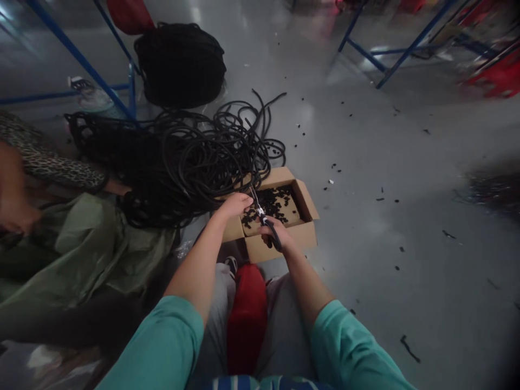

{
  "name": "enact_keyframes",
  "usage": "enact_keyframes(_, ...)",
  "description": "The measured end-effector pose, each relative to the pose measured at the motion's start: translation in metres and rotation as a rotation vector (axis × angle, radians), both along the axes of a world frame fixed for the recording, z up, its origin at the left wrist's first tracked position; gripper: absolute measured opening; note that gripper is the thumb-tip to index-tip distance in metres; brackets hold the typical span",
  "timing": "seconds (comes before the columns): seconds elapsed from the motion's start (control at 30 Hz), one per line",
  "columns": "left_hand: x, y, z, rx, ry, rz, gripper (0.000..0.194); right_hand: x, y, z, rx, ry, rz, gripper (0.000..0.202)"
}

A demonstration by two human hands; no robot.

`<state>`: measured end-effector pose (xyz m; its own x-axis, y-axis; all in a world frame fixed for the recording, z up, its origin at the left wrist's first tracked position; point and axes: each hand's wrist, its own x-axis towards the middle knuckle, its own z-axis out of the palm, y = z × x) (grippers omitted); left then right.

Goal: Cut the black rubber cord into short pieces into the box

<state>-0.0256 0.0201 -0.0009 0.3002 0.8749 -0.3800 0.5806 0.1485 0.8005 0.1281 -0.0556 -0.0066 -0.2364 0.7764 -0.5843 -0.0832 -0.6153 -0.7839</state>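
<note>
My right hand (276, 233) grips a pair of scissors (273, 230) with black handles and bright blades, pointing away from me over an open cardboard box (280, 238). Close beside the blades, my left hand (238, 205) is closed in a pinch on a black cord, mostly hidden by the fingers. Many short black cut pieces (274, 203) lie inside the box below both hands. A large tangled heap of black cord (203, 151) spreads over the floor just beyond and left of my left hand, reaching the box's edge.
A big black bundle (181, 65) stands behind the heap. Blue metal frames (132, 89) rise at upper left and upper right. Another person's hand (18, 211) and green cloth (89, 244) are on the left. Black scraps dot the grey floor (365, 216). Something red (247, 319) is between my legs.
</note>
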Motion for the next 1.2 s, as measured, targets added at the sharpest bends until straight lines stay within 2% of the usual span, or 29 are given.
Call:
enact_keyframes(0.33, 0.008, 0.009, -0.016, -0.064, -0.01, 0.096, 0.031, 0.007, 0.012, -0.016, -0.036, -0.013, 0.0, 0.043)
enact_keyframes(0.5, 0.016, 0.009, -0.011, -0.118, -0.121, 0.119, 0.01, 0.017, 0.014, -0.015, -0.039, 0.007, -0.026, 0.042)
enact_keyframes(0.67, 0.021, 0.01, -0.009, -0.068, -0.153, 0.147, 0.019, 0.024, 0.013, -0.013, -0.001, -0.034, -0.034, 0.043)
enact_keyframes(0.87, 0.027, 0.009, -0.007, -0.151, -0.24, 0.154, 0.012, 0.025, 0.016, -0.009, 0.076, -0.088, -0.026, 0.044)
enact_keyframes(1.0, 0.029, 0.008, -0.004, -0.217, -0.279, 0.204, 0.023, 0.025, 0.016, -0.01, 0.077, -0.084, -0.024, 0.04)
enact_keyframes(1.2, 0.026, 0.009, -0.014, -0.21, -0.286, 0.255, 0.019, 0.023, 0.017, -0.019, 0.033, -0.076, -0.08, 0.038)
